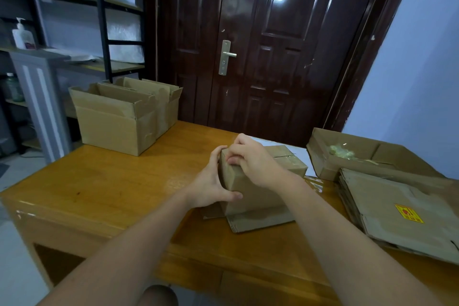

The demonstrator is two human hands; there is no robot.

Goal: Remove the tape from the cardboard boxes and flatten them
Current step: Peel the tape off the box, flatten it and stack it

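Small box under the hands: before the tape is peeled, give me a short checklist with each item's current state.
1. Box steadied: ok, left hand grips its near corner.
2. Right hand at the top edge: ok, fingers curled there.
3. Tape end lifted: cannot tell, the fingers hide it.
4. Tape on the top seam: ok, still in place.
5. Room on the table: ok, bare wood to the left.
6. Flattened stack apart: ok, lying to the right.

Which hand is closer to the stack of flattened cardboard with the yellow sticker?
Right. The right hand rests on top of the small box, on the side facing the flattened stack. The left hand grips the box's far side.
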